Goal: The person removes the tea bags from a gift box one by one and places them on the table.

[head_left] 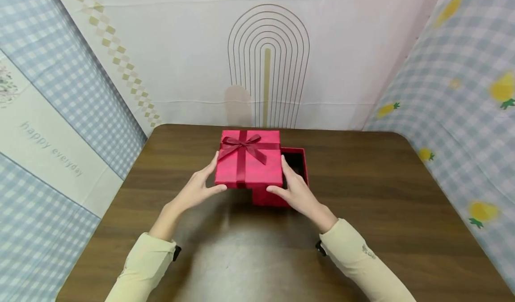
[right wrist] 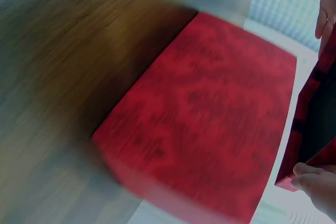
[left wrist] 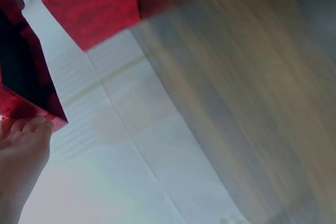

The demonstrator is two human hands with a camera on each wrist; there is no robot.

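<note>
A red gift-box lid (head_left: pixel 263 171) with a dark red ribbon bow (head_left: pixel 245 145) is held up between both hands. At its left side, my left hand (head_left: pixel 197 185) grips the edge, fingers along the side and thumb near the front corner. My right hand (head_left: pixel 297 194) grips the opposite side the same way. Partly behind and below the lid stands the red box (head_left: pixel 263 197), its dark inside showing at the right. In the wrist views the lid's dark underside (left wrist: pixel 21 66) is visible, apart from the box (right wrist: pixel 205 114).
The box stands on a brown wooden table (head_left: pixel 374 194). A white cloth with an arch pattern (head_left: pixel 193 56) hangs behind the table's back edge. Blue checked cloths (head_left: pixel 474 127) hang at both sides.
</note>
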